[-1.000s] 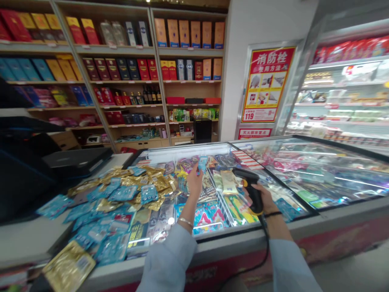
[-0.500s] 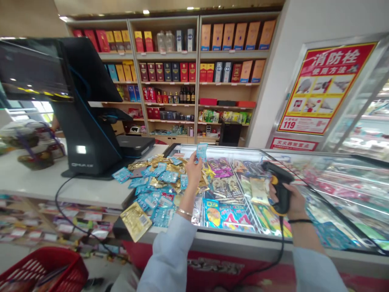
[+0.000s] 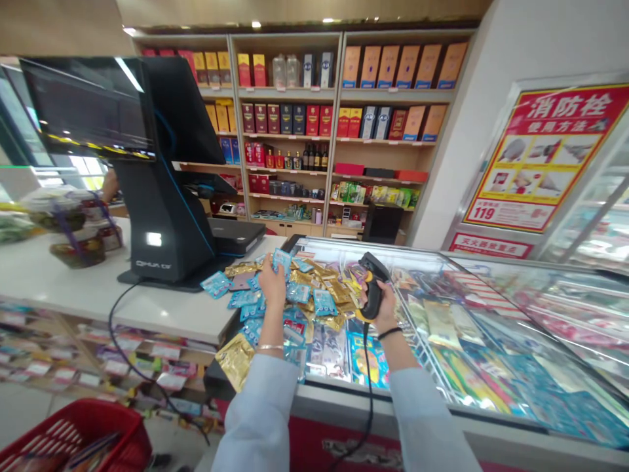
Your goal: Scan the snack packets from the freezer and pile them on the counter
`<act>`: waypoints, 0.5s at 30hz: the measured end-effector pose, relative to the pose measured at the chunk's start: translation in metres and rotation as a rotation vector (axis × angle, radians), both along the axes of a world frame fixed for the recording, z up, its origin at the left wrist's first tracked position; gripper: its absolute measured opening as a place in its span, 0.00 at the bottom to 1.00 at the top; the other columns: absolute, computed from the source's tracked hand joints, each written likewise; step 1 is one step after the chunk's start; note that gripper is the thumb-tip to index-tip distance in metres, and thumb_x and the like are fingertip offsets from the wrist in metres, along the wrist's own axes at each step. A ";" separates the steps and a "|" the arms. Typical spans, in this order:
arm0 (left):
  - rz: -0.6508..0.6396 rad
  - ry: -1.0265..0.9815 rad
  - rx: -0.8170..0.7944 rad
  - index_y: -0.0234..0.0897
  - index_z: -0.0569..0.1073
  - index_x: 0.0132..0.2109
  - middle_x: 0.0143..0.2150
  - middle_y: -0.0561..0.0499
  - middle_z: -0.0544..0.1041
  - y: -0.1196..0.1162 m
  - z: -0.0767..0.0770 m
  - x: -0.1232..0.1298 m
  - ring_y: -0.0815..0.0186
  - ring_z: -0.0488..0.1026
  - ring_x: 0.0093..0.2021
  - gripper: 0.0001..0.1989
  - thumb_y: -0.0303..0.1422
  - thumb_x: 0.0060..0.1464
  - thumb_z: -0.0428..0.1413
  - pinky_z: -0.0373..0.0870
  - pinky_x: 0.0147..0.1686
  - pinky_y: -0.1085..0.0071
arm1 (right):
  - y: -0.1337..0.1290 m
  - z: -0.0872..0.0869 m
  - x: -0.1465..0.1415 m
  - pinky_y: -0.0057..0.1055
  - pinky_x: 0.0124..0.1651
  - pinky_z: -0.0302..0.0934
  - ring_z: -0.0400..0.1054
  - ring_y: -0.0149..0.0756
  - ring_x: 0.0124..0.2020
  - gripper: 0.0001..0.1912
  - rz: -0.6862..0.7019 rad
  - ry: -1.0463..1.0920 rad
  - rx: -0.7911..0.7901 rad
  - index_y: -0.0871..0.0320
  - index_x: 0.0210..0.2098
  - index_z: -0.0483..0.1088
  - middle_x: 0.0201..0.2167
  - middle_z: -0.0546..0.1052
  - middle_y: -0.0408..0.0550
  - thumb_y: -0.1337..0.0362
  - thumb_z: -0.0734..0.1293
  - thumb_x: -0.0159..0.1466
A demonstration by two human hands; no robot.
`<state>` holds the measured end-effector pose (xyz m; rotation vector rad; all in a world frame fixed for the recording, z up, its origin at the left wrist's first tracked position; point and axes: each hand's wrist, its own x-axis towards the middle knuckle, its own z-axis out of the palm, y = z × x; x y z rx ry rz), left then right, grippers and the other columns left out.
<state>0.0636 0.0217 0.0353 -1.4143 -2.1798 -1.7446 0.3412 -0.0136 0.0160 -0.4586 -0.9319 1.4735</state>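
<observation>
Left hand [image 3: 271, 283]: fingers [image 3: 268, 265] grasping a blue sachet [image 3: 282, 261], above a heap of blue and gold sachets [image 3: 319, 295] on a glass freezer lid [image 3: 515, 308]. Right hand [image 3: 386, 307]: fingers [image 3: 379, 295] clenched around a corded barcode scanner [image 3: 373, 285].

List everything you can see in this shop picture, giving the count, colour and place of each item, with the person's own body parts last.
point-of-sale terminal: one, black, on the white counter
flat case: one, black, on the counter beside the terminal
blue foil sachets: many, blue, heaped by the counter's end
gold foil sachets: many, gold, among the blue ones
chest freezer: one, glass-topped, right of the counter
shopping basket: one, red, on the floor, lower left
poster: one, red and yellow, on the right wall
wooden shelves: one unit, brown, at the back, holding boxes
barcode scanner: one, black and yellow, in the right hand
left hand: one, holding one of the blue foil sachets, silver bracelet on the wrist
right hand: one, gripping the scanner, black wristband on the wrist
sleeves: two, pale blue, on the arms
</observation>
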 end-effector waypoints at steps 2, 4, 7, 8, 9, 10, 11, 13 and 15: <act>0.037 0.136 -0.080 0.32 0.68 0.60 0.46 0.37 0.78 -0.001 -0.007 0.001 0.52 0.74 0.47 0.24 0.33 0.58 0.48 0.66 0.50 0.57 | 0.005 -0.011 -0.016 0.25 0.15 0.56 0.60 0.28 0.15 0.15 0.009 0.052 -0.025 0.55 0.35 0.66 0.22 0.69 0.40 0.53 0.66 0.53; 0.095 0.252 -0.142 0.30 0.71 0.56 0.45 0.36 0.78 -0.003 -0.014 0.004 0.49 0.71 0.50 0.22 0.33 0.58 0.47 0.63 0.51 0.54 | 0.007 -0.021 -0.027 0.25 0.15 0.56 0.59 0.27 0.15 0.15 0.034 0.069 -0.039 0.55 0.36 0.66 0.22 0.69 0.39 0.53 0.66 0.53; 0.185 0.320 -0.191 0.28 0.72 0.53 0.49 0.35 0.76 -0.003 -0.020 0.004 0.46 0.67 0.53 0.21 0.34 0.58 0.48 0.62 0.51 0.52 | 0.009 -0.032 -0.036 0.25 0.15 0.56 0.59 0.27 0.14 0.15 0.056 0.058 -0.070 0.56 0.36 0.67 0.21 0.69 0.39 0.54 0.65 0.53; 0.195 0.318 -0.210 0.28 0.72 0.53 0.50 0.34 0.75 -0.003 -0.022 0.003 0.45 0.67 0.53 0.21 0.35 0.57 0.49 0.62 0.51 0.52 | 0.009 -0.034 -0.037 0.25 0.15 0.56 0.59 0.27 0.14 0.15 0.055 0.060 -0.082 0.56 0.35 0.67 0.21 0.69 0.39 0.54 0.65 0.53; 0.191 0.309 -0.233 0.27 0.72 0.54 0.51 0.34 0.75 -0.003 -0.023 0.002 0.45 0.68 0.53 0.21 0.35 0.57 0.49 0.63 0.50 0.52 | 0.008 -0.035 -0.038 0.25 0.15 0.55 0.59 0.27 0.14 0.15 0.054 0.065 -0.092 0.57 0.35 0.67 0.21 0.69 0.40 0.54 0.65 0.53; 0.180 0.296 -0.258 0.27 0.72 0.54 0.51 0.33 0.75 -0.002 -0.023 0.000 0.45 0.68 0.52 0.22 0.36 0.57 0.49 0.63 0.50 0.52 | 0.008 -0.035 -0.038 0.24 0.15 0.55 0.59 0.27 0.14 0.15 0.055 0.071 -0.098 0.57 0.36 0.67 0.21 0.69 0.40 0.54 0.65 0.53; 0.164 0.282 -0.282 0.27 0.72 0.54 0.51 0.32 0.75 -0.002 -0.024 -0.001 0.45 0.69 0.51 0.22 0.36 0.57 0.49 0.64 0.50 0.52 | 0.008 -0.035 -0.038 0.24 0.15 0.55 0.59 0.27 0.14 0.15 0.059 0.076 -0.101 0.57 0.36 0.67 0.21 0.69 0.40 0.54 0.65 0.53; 0.130 0.256 -0.316 0.26 0.72 0.55 0.51 0.31 0.75 -0.001 -0.025 -0.003 0.46 0.70 0.51 0.23 0.37 0.58 0.48 0.65 0.49 0.53 | 0.006 -0.035 -0.037 0.24 0.14 0.55 0.58 0.27 0.14 0.15 0.061 0.083 -0.097 0.56 0.36 0.67 0.22 0.69 0.39 0.54 0.65 0.53; 0.107 0.238 -0.320 0.26 0.72 0.55 0.51 0.31 0.75 0.001 -0.026 -0.005 0.46 0.71 0.50 0.23 0.37 0.59 0.47 0.65 0.49 0.54 | 0.005 -0.035 -0.037 0.25 0.14 0.55 0.58 0.27 0.14 0.15 0.057 0.079 -0.092 0.56 0.36 0.67 0.22 0.68 0.39 0.54 0.65 0.53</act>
